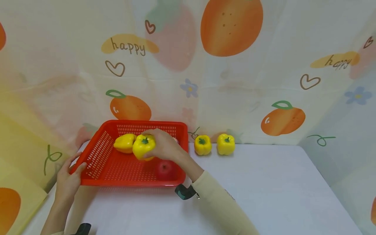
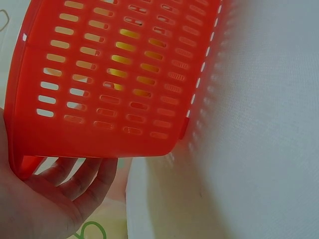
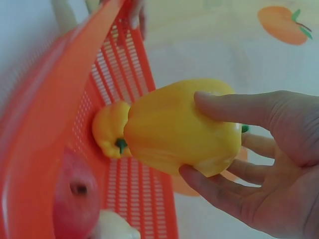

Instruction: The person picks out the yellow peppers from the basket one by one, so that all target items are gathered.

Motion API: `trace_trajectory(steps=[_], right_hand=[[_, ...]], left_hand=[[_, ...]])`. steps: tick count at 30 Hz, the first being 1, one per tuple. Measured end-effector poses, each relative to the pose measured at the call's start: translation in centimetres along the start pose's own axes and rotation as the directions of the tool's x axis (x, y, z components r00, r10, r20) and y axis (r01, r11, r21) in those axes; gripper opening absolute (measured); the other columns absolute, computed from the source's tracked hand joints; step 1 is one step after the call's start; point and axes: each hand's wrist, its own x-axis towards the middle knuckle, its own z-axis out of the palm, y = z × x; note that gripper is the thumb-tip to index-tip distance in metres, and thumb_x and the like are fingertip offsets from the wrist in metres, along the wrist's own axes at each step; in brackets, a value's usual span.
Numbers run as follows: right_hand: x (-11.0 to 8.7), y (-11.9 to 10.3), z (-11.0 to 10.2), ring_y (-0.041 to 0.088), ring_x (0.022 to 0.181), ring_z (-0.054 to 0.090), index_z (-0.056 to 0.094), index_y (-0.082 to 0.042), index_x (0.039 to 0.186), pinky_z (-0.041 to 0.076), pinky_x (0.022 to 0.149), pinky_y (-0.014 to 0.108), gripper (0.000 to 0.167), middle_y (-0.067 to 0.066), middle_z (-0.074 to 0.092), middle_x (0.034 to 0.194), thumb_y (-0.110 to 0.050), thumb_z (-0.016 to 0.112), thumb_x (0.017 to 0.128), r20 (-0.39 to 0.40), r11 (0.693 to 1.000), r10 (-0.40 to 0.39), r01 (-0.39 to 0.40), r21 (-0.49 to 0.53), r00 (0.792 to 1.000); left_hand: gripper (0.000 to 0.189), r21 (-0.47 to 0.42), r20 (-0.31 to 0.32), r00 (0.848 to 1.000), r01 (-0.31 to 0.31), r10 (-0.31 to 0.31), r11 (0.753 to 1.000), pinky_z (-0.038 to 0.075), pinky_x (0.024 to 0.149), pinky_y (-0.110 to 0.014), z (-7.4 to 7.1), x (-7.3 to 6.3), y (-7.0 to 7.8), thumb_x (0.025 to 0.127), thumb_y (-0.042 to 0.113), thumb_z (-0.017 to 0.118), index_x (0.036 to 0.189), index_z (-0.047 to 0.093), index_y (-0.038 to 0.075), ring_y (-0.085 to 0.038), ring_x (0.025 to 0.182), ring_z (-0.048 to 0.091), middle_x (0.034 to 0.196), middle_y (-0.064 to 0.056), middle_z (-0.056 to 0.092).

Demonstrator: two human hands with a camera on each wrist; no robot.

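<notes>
Right fingers point(image 3: 219, 194) grip one pepper point(image 1: 142, 148), left fingers point(image 2: 98, 185) the basket point(image 1: 132, 183) beside two more peppers point(image 1: 203, 146) point(image 1: 226, 145).

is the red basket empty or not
Not empty: the red basket holds a yellow pepper, a red fruit and, in the right wrist view, a pale item.

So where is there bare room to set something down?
The widest bare patch is the table beyond the right sleeve, in front of the two standing peppers. A smaller strip lies in front of the red basket. Inside, the front-left floor is bare, but the right half is crowded by the right hand, held yellow pepper and red fruit.
</notes>
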Motion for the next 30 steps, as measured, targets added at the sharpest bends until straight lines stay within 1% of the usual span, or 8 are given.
trace_trajectory(steps=[6, 10, 16, 23, 24, 26, 28, 30], right_hand=[[-0.3, 1.0, -1.2, 0.014, 0.12, 0.048, 0.053, -0.019, 0.139, 0.047, 0.097, 0.033, 0.07, -0.003, 0.054, 0.133, -0.022, 0.085, 0.077, -0.006, 1.0, -0.004, 0.004, -0.008, 1.0], [-0.9, 1.4, -2.2, 0.015, 0.119, 0.049, 0.053, -0.019, 0.138, 0.048, 0.095, 0.034, 0.069, -0.003, 0.054, 0.133, -0.023, 0.085, 0.077, -0.021, 1.0, -0.006, 0.005, -0.025, 1.0], [-2.1, 2.3, -3.8, 0.015, 0.117, 0.049, 0.054, -0.02, 0.136, 0.049, 0.093, 0.036, 0.067, -0.003, 0.055, 0.131, -0.022, 0.085, 0.077, -0.063, 1.0, -0.004, 0.003, -0.007, 0.998], [-3.2, 3.7, -4.6, 0.02, 0.122, 0.047, 0.057, -0.016, 0.134, 0.047, 0.098, 0.039, 0.062, 0.001, 0.054, 0.135, -0.018, 0.084, 0.078, -0.098, 1.0, -0.026, 0.027, 0.008, 0.995], [-3.4, 3.9, -4.7, 0.021, 0.123, 0.047, 0.057, -0.015, 0.134, 0.047, 0.099, 0.039, 0.062, 0.002, 0.053, 0.135, -0.018, 0.083, 0.078, -0.103, 0.999, -0.03, 0.031, 0.01, 0.994], [-3.7, 4.3, -4.8, 0.022, 0.123, 0.047, 0.057, -0.015, 0.134, 0.047, 0.098, 0.04, 0.062, 0.003, 0.052, 0.137, -0.018, 0.083, 0.078, -0.11, 0.999, -0.032, 0.033, 0.011, 0.993], [-4.1, 4.7, -5.0, 0.022, 0.123, 0.048, 0.056, -0.016, 0.134, 0.047, 0.098, 0.041, 0.062, 0.003, 0.052, 0.137, -0.018, 0.083, 0.078, -0.118, 0.999, -0.027, 0.029, 0.015, 0.993], [-4.5, 5.0, -5.3, 0.022, 0.123, 0.048, 0.056, -0.017, 0.134, 0.048, 0.097, 0.042, 0.062, 0.002, 0.052, 0.137, -0.018, 0.083, 0.078, -0.126, 1.0, -0.016, 0.018, 0.012, 0.992]], left_hand=[[0.055, 0.001, -0.001, 1.0, 0.013, -0.013, 1.0, 0.051, 0.063, -0.013, -0.1, -0.1, 0.1, 0.102, 0.026, 0.049, 0.154, 0.033, 0.023, 0.009, 0.077, 0.052, 0.137, -0.025, 0.036], [0.055, 0.004, -0.003, 1.0, 0.017, -0.017, 1.0, 0.051, 0.063, -0.013, -0.1, -0.1, 0.0, 0.102, 0.026, 0.049, 0.154, 0.032, 0.023, 0.01, 0.076, 0.053, 0.134, -0.025, 0.039], [0.055, 0.007, -0.001, 1.0, 0.005, -0.005, 1.0, 0.051, 0.063, -0.013, 0.0, 0.0, 0.1, 0.102, 0.026, 0.049, 0.154, 0.032, 0.022, 0.01, 0.075, 0.053, 0.134, -0.026, 0.039], [0.054, 0.017, -0.021, 1.0, -0.008, 0.008, 1.0, 0.05, 0.063, -0.012, 0.0, -0.2, 0.2, 0.102, 0.026, 0.05, 0.154, 0.034, 0.022, 0.01, 0.075, 0.052, 0.132, -0.024, 0.041], [0.053, 0.013, -0.023, 1.0, -0.01, 0.01, 1.0, 0.05, 0.063, -0.012, 0.0, -0.2, 0.2, 0.102, 0.026, 0.05, 0.153, 0.035, 0.023, 0.01, 0.075, 0.052, 0.13, -0.022, 0.042], [0.053, -0.032, -0.018, 1.0, -0.002, 0.001, 0.999, 0.05, 0.063, -0.012, 0.0, -0.2, 0.2, 0.102, 0.024, 0.051, 0.153, 0.036, 0.023, 0.01, 0.075, 0.054, 0.126, -0.018, 0.044], [0.053, -0.057, -0.009, 1.0, 0.002, -0.002, 0.998, 0.051, 0.063, -0.012, 0.0, -0.2, 0.1, 0.101, 0.023, 0.052, 0.152, 0.037, 0.023, 0.009, 0.075, 0.055, 0.122, -0.015, 0.045], [0.053, -0.08, -0.003, 1.0, 0.008, -0.009, 0.997, 0.051, 0.063, -0.013, -0.1, -0.1, 0.0, 0.101, 0.023, 0.053, 0.152, 0.038, 0.024, 0.008, 0.075, 0.055, 0.121, -0.013, 0.045]])
